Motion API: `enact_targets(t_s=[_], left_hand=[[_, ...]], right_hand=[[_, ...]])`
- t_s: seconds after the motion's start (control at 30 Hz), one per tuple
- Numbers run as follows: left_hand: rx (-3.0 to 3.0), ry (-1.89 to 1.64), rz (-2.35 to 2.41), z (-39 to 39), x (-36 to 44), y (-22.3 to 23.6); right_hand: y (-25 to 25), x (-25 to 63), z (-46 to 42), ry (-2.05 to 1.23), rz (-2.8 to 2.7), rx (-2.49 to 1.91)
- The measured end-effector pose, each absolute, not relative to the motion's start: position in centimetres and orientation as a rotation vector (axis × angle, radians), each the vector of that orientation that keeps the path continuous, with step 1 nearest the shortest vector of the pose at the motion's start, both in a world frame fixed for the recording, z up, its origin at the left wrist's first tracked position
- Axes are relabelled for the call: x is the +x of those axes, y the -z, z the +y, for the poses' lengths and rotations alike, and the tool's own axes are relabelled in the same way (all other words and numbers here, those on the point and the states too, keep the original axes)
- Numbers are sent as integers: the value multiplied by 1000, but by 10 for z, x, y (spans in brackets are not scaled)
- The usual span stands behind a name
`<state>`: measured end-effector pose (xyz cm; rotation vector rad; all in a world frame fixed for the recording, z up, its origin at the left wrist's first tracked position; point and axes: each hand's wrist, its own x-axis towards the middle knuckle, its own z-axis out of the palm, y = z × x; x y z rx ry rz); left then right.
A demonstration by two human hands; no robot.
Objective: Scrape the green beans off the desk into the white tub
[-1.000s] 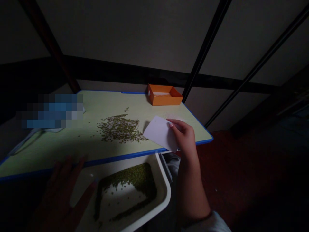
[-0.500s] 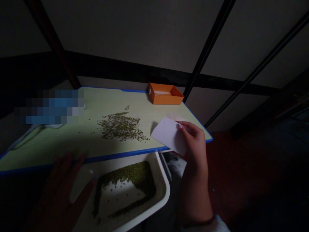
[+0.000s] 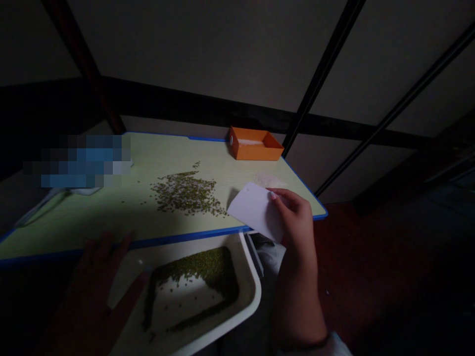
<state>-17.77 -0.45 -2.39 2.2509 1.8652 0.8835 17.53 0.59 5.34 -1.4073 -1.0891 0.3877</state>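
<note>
My right hand pinches a white card over the near right part of a pale green table with a blue edge. The card's left edge sits just right of a loose pile of green beans on the table top. My left hand lies in shadow with its fingers spread on the left rim of a white tray, held below the table's front edge. Green beans lie in a band inside that tray.
An orange box with something white in it stands at the table's far right corner. A small patch of white grains lies beyond the card. A pixelated blue patch and a pale cable are at the table's left. Dark floor lies right.
The right hand and card first drifted right, away from the bean pile, then came back a little left toward it. The left hand and tray stayed nearly still.
</note>
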Motion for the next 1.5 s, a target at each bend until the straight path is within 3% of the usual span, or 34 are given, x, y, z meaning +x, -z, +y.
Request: enact_targets(t_s=[1.5], left_hand=[[2255, -898, 1831, -6, -173, 19]], right_hand=[[-54, 155, 9, -661, -1228, -1279]])
